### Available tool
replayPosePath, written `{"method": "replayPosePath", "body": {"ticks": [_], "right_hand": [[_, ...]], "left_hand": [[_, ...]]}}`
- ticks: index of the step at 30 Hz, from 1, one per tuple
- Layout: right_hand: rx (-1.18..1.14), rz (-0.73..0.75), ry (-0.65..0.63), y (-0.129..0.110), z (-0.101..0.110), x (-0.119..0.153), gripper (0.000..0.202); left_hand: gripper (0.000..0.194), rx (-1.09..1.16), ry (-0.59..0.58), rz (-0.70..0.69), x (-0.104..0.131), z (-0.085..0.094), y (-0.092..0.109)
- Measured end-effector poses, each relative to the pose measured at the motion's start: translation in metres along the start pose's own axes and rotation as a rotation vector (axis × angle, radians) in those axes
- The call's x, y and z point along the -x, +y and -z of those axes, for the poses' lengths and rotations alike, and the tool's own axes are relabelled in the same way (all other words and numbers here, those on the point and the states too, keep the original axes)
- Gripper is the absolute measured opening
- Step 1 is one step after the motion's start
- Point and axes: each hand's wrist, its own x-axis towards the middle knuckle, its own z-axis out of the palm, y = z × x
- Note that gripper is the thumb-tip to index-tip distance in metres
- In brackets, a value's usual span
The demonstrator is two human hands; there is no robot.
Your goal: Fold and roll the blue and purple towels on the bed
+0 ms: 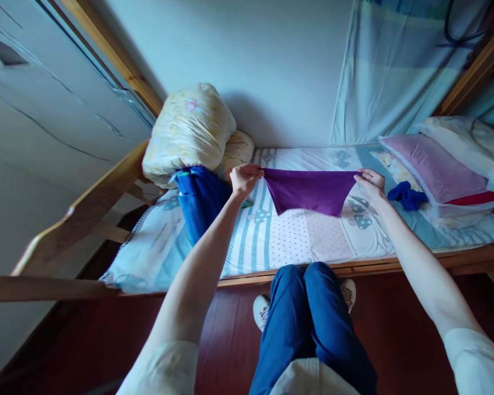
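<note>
Purple underpants (310, 189) hang stretched out above the bed, their top edge pulled straight between my hands. My left hand (246, 179) is closed on the top left corner. At the opposite corner, my right hand (371, 182) pinches the fabric between thumb and fingers. The lower edge hangs free over the patterned bed sheet (288, 241). Just left of my left hand lies a dark blue garment (201, 200). A small crumpled blue cloth (407, 195) lies to the right of my right hand.
A bundled cream quilt (189, 129) sits at the bed's left end. Pink bedding in a clear bag (434, 164) is piled at the right. A wooden bed rail (82, 206) rises on the left, and a pale curtain (379, 82) hangs behind.
</note>
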Motion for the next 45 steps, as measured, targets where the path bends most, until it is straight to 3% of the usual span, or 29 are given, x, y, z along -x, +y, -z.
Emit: {"method": "replayPosePath", "body": {"ticks": [3, 7, 13, 17, 22, 27, 34, 39, 45], "right_hand": [[0.051, 0.066, -0.022, 0.027, 0.003, 0.01, 0.048], [0.134, 0.026, -0.089, 0.085, 0.006, 0.05, 0.034], [0.226, -0.266, -0.121, 0.181, 0.008, 0.14, 0.014], [0.26, -0.466, -0.213, 0.22, 0.018, 0.177, 0.015], [0.161, -0.471, -0.159, 0.234, 0.019, 0.178, 0.036], [0.203, -0.55, -0.114, 0.235, 0.021, 0.175, 0.05], [0.26, -0.624, -0.138, 0.236, 0.03, 0.181, 0.045], [0.23, -0.67, -0.158, 0.232, 0.025, 0.182, 0.039], [0.271, -0.685, -0.168, 0.228, 0.021, 0.182, 0.036]], "left_hand": [[0.034, -0.06, 0.041, -0.068, 0.017, 0.003, -0.023], [0.023, -0.145, 0.033, -0.027, 0.075, 0.001, -0.079], [0.016, -0.359, -0.104, 0.322, 0.196, -0.014, -0.176], [0.026, -0.399, -0.245, 0.489, 0.244, -0.018, -0.212], [0.046, -0.308, -0.192, 0.566, 0.24, -0.024, -0.224], [0.045, -0.261, -0.112, 0.675, 0.23, -0.023, -0.227], [0.033, -0.349, -0.129, 0.628, 0.237, -0.007, -0.236], [0.043, -0.21, -0.192, 0.598, 0.235, -0.009, -0.237], [0.035, -0.245, -0.169, 0.605, 0.233, -0.008, -0.237]]}}
